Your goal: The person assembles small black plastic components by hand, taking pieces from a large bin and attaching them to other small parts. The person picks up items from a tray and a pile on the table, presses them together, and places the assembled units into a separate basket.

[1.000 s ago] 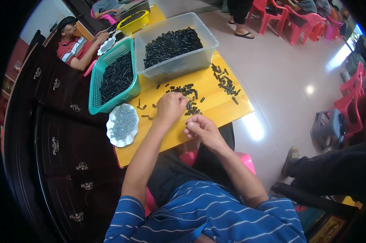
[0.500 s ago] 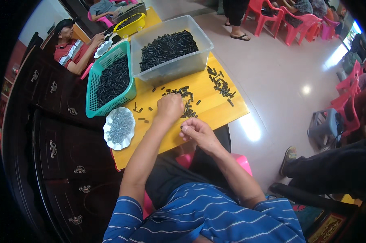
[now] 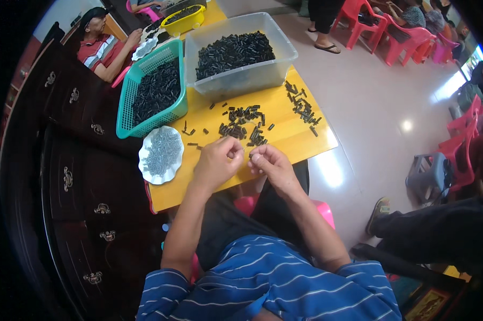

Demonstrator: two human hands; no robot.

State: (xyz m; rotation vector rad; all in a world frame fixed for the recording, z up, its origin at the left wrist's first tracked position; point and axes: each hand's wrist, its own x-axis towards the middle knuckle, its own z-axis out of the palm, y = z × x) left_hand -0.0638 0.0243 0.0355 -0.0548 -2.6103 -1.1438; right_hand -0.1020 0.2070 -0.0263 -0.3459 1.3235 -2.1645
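Note:
My left hand (image 3: 218, 161) is closed in a pinch over the near edge of the yellow table, its fingertips pointing toward the other hand. Whatever it may hold is too small to make out. Close beside it, my right hand (image 3: 274, 167) pinches a small black piece (image 3: 251, 156) between thumb and fingers. Just beyond both hands lies a loose pile of short black cylindrical pieces (image 3: 244, 115). To the left, a white scalloped dish (image 3: 143, 167) holds many small silvery metal parts (image 3: 163, 152).
A teal basket (image 3: 125, 115) and a clear plastic bin (image 3: 241, 80), both full of black pieces, stand farther back. More black pieces (image 3: 302, 108) lie near the right edge of the yellow table (image 3: 297, 144). Dark drawers (image 3: 78, 171) flank the left. Another person (image 3: 105, 48) sits at the far left.
My left hand has drawn back from the black pile to beside my right hand, and its fingers have come together. My right hand keeps its pinch. The whole view has shifted slightly.

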